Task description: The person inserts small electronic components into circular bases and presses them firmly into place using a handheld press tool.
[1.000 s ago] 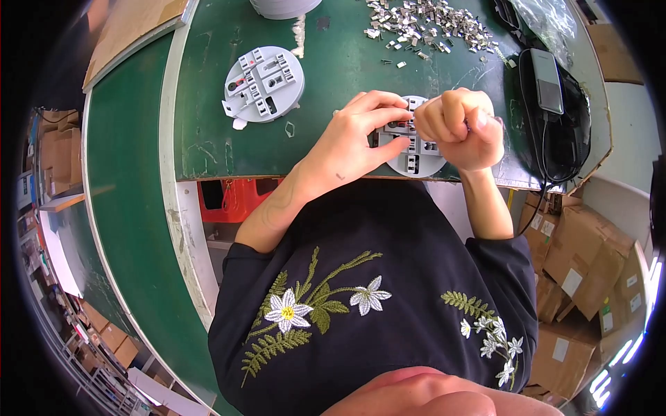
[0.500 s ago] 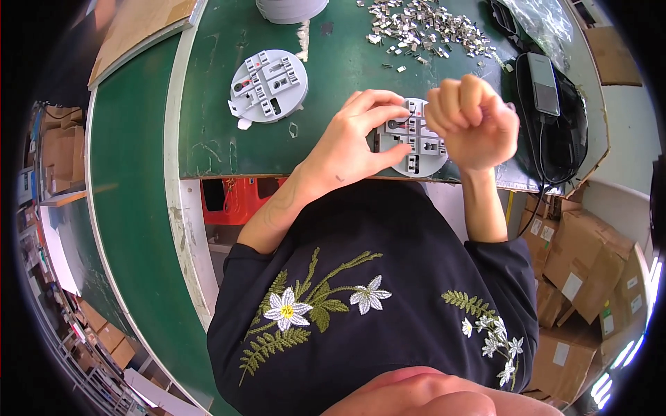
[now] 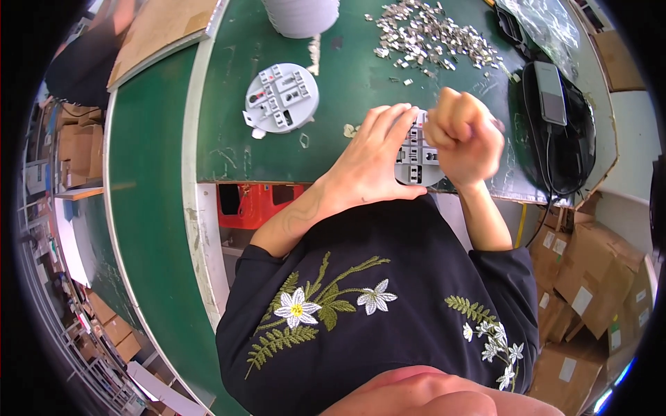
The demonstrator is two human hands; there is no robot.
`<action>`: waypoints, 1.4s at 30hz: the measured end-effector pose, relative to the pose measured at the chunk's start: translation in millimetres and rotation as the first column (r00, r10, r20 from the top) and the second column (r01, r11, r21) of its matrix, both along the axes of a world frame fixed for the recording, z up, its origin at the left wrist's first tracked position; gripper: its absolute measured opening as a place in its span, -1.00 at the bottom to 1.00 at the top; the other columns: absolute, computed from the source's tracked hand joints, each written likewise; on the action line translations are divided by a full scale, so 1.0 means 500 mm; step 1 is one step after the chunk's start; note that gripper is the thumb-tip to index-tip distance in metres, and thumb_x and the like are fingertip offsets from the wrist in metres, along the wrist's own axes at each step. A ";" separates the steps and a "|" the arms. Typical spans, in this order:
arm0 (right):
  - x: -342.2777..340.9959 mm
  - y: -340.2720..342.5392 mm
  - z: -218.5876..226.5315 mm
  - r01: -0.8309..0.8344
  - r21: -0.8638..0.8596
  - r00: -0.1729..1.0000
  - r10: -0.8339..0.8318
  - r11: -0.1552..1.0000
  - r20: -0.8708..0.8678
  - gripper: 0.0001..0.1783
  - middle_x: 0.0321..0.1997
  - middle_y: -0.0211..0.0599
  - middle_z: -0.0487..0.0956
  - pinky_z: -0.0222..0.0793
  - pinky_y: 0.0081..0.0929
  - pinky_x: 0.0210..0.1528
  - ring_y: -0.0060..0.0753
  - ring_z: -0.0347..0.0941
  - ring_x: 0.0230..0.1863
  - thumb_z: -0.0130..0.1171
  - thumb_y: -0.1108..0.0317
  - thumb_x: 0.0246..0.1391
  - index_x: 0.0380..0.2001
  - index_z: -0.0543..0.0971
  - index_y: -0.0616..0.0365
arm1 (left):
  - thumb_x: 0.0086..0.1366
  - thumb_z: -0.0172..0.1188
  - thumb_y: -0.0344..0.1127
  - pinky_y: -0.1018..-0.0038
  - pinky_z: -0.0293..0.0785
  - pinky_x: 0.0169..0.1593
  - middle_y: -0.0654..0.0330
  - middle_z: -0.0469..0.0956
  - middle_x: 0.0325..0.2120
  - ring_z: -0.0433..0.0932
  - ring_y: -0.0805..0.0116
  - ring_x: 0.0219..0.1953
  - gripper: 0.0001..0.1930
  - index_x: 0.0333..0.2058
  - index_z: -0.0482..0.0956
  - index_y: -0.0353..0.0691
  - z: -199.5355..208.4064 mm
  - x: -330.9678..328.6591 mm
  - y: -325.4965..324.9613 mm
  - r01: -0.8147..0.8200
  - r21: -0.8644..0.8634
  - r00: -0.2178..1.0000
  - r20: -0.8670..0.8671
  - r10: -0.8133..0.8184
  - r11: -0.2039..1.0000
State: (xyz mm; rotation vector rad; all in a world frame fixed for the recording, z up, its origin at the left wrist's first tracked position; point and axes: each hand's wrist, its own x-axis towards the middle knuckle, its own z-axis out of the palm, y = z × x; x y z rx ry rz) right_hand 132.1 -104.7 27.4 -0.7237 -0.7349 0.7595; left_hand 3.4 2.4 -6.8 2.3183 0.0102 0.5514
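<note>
A round, light grey plastic base with raised slots and small metal parts lies near the table's front edge. My left hand grips it from the left, fingers along the far side and thumb at the near edge. Over its right part, my right hand is closed with the fingers curled in; whatever they may hold is hidden. Both hands cover much of the base. A similar grey base, with a red and a black spot among its slots, rests on the table to the left.
Small metal clips are scattered at the far side. A grey-white stack of round pieces stands at the back. On the right, a power bank with a cable lies on a black case. Cardboard boxes fill the lower right.
My left hand has shifted from fingers over the base's slots to a grip around its left side, its thumb now at the near edge. The right hand stays closed over the base.
</note>
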 end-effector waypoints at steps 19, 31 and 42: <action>0.045 -0.026 0.017 0.258 -0.420 0.960 -0.184 0.870 0.209 -0.82 -0.54 -0.28 0.38 0.11 -0.63 -0.62 -0.51 0.16 -0.71 0.08 0.44 0.13 -0.55 0.39 0.16 | -0.03 0.52 0.05 0.27 0.24 0.31 -0.12 0.32 0.24 0.34 0.08 0.25 0.04 0.32 0.23 -0.35 0.284 0.096 0.377 -0.337 0.357 0.929 -0.026 0.370 0.871; 0.109 0.039 -0.022 0.601 -0.235 0.228 0.119 0.764 0.966 -0.88 -0.36 -0.25 0.50 0.39 -0.38 -0.36 -0.23 0.45 -0.45 0.19 0.48 0.05 -0.30 0.55 0.19 | -0.15 0.58 -0.09 0.28 0.29 0.29 -0.19 0.35 0.17 0.37 -0.02 0.21 0.06 0.28 0.22 -0.40 0.326 0.140 0.440 -0.429 0.023 0.894 -0.130 0.428 0.903; 0.108 0.000 0.010 0.572 -0.414 0.457 0.144 0.708 0.878 -0.82 -0.33 -0.31 0.54 0.33 -0.54 -0.39 -0.42 0.40 -0.47 0.20 0.48 0.08 -0.21 0.62 0.23 | -0.18 0.60 -0.06 0.15 0.27 0.25 -0.10 0.26 0.18 0.32 -0.06 0.16 -0.05 0.14 0.28 -0.29 0.049 -0.006 0.048 -0.057 0.203 0.971 -0.216 0.102 0.978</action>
